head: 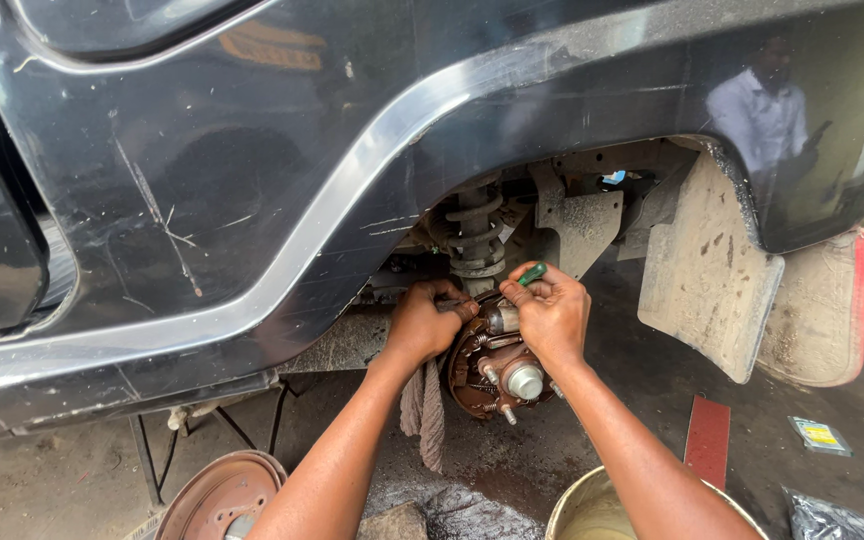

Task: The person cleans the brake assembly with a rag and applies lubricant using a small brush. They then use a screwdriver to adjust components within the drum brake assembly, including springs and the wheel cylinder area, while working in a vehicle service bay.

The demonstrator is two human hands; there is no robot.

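Note:
Both my hands reach into the wheel arch of a dark car (252, 150), at a rusty brake hub assembly (497, 375) with studs and a shiny centre cap. My left hand (424, 320) is closed against the hub's upper left, with a grey rag (425, 410) hanging down from it. My right hand (550, 312) grips a green-handled tool (532, 274) at the top of the hub, beside a small metal cylinder (501, 318). A coil spring and strut (475, 235) stand just behind the hands.
A removed brake drum (220, 495) lies on the ground at lower left. A round metal basin (592, 505) sits under my right arm. A mud flap (702, 270) hangs at right, with a red strip (707, 440) and small packets on the floor. A person's reflection shows in the car's panel.

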